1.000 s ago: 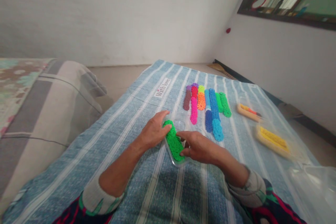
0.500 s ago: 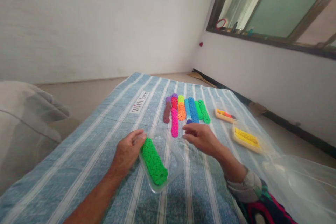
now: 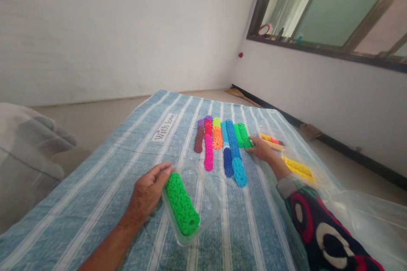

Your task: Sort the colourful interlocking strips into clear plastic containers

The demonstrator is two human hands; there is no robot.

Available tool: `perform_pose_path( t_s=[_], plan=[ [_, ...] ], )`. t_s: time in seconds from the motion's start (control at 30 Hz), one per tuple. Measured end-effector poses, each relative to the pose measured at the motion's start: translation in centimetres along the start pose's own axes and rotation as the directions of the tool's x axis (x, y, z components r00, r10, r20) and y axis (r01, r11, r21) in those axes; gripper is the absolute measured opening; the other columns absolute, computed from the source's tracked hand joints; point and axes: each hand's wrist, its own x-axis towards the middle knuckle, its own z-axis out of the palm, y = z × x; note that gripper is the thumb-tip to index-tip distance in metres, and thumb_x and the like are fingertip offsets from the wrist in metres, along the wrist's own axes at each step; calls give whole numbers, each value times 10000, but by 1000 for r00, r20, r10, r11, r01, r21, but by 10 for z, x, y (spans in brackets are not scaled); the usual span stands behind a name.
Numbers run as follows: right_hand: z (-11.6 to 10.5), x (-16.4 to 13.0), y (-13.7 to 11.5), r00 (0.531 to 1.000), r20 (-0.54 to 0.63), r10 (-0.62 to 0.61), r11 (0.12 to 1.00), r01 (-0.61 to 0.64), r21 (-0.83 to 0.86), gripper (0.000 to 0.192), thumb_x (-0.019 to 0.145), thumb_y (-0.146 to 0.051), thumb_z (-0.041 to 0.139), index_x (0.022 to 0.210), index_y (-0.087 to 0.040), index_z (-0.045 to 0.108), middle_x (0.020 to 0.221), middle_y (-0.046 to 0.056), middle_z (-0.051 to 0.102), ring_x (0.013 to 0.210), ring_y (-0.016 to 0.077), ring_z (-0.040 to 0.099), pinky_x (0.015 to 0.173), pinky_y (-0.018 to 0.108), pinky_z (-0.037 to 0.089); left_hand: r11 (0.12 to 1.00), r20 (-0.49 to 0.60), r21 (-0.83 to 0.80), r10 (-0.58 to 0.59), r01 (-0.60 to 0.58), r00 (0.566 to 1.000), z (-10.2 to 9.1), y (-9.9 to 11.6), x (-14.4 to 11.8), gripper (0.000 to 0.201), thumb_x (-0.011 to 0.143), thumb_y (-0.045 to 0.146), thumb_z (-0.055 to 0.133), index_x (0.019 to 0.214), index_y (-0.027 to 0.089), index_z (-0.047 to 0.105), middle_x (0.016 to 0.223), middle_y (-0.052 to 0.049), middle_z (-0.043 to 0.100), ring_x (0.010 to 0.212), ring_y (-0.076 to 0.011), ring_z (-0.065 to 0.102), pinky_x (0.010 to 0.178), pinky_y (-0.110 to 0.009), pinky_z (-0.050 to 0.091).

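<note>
My left hand (image 3: 146, 192) grips the near-left side of a clear plastic tray (image 3: 208, 203). A bright green roll of stacked toy discs (image 3: 181, 203) lies in that tray along its left wall. My right hand (image 3: 261, 148) is stretched forward and rests on the cloth at the right end of a row of coloured disc rolls (image 3: 222, 144), touching the green roll (image 3: 244, 134) there. Whether its fingers pinch that roll I cannot tell. The row holds brown, pink, orange, blue and green rolls lying side by side.
A blue striped cloth (image 3: 143, 152) covers the surface. Two shallow trays lie at the right, one with yellow discs (image 3: 299, 168) and one with mixed colours (image 3: 271, 140). Clear plastic sheeting (image 3: 356, 216) spreads at the right. A grey cushion (image 3: 25, 156) is at the left.
My right hand has left the clear tray and reached forward and right to the green roll at the row's end. My left hand keeps hold of the tray. The view has swung right.
</note>
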Motion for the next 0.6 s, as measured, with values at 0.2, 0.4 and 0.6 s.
perform_pose_path(
  t_s=[0.2,0.4,0.6],
  plan=[
    [-4,14,0,998,65,-16,1000,17,-16,541,698,-238,767,1220,-198,633,1118,83,688,1029,253,627,885,313,437,998,25,50,23,-24,999,-2,1,0,503,692,573,620,1009,192,701,924,-38,766,866,-250,695,835,-331,542],
    [-4,15,-1,998,60,3,1000,-2,-25,519,677,-234,773,1174,-167,639,1074,88,691,963,235,639,829,305,449,996,16,86,38,-39,999,-2,1,2,491,683,570,612,980,192,714,904,-34,768,845,-247,694,829,-331,543],
    [-2,12,-2,998,-4,62,998,-62,-11,413,649,-221,762,1041,-161,646,934,50,688,843,203,621,721,280,421,995,27,85,53,-55,998,-1,-4,4,514,674,581,609,988,188,718,897,-40,770,822,-247,690,787,-325,544]
  ],
)
